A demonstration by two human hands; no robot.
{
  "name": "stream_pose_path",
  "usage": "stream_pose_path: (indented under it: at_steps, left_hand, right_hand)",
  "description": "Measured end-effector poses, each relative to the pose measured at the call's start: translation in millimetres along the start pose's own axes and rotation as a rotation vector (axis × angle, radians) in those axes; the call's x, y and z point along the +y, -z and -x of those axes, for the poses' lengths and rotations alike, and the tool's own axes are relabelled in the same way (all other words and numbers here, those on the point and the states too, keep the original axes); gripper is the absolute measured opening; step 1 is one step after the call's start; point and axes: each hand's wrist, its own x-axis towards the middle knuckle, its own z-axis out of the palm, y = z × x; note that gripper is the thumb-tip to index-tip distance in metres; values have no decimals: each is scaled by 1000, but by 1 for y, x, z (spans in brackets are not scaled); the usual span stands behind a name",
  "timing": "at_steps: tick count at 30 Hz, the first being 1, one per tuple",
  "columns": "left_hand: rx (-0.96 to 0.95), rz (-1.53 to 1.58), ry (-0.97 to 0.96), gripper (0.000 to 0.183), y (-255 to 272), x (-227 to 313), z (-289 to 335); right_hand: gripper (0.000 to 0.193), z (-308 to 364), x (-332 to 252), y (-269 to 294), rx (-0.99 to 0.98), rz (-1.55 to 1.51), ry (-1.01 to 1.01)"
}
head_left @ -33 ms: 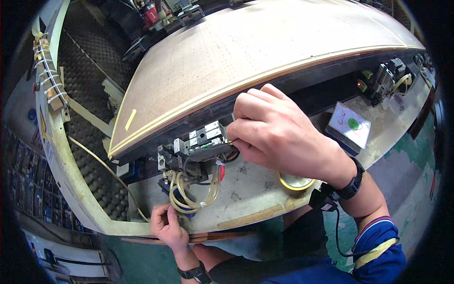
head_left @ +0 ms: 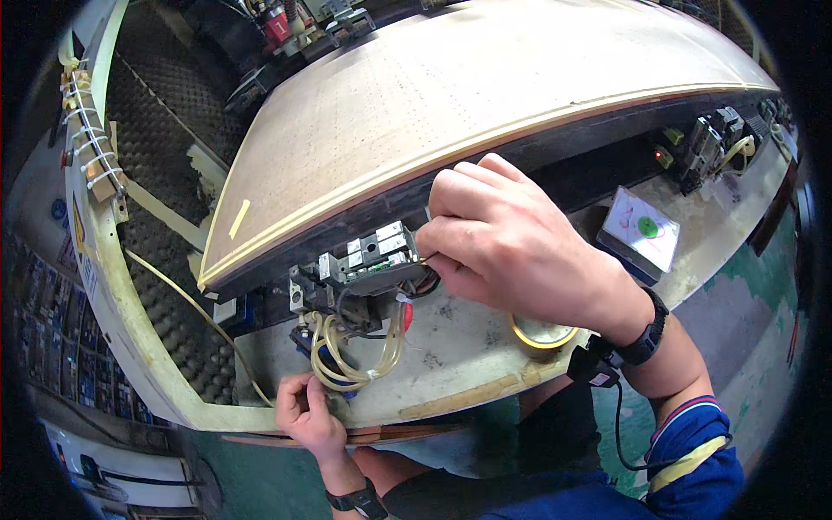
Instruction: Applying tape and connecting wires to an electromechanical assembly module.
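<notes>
My right hand (head_left: 507, 238) is closed in a pinch at the right end of a small valve block (head_left: 374, 260) with white-topped modules. A thin tip shows at its fingertips, but the fingers hide what they hold. Dark wires (head_left: 425, 284) hang from the block beside them. My left hand (head_left: 309, 416) is curled shut at the bench's front edge, just below a coil of clear yellowish air tubing (head_left: 360, 368). What its fingers hold, if anything, is hidden. A pale hose (head_left: 195, 309) runs down to near those fingers. A red part (head_left: 407, 316) sits by the coil.
A large perforated board (head_left: 433, 113) edged with yellow tape rises behind the block. On the grey bench (head_left: 459, 360) lie a roll of yellow tape (head_left: 542, 334) and a box with a white top (head_left: 641, 230). More valve parts (head_left: 706, 147) stand far right. Dark ribbed foam (head_left: 160, 251) lies left.
</notes>
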Motion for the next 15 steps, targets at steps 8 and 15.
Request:
stream_pose_path:
  at_steps: [8,15]
  left_hand:
    - [0,-18,-39,11,-3,4,-1]
    - [0,-23,-43,11,-5,4,1]
  right_hand:
    - [13,-2,0,-1,-31,42,24]
    - [18,-2,0,-2,8,-5,30]
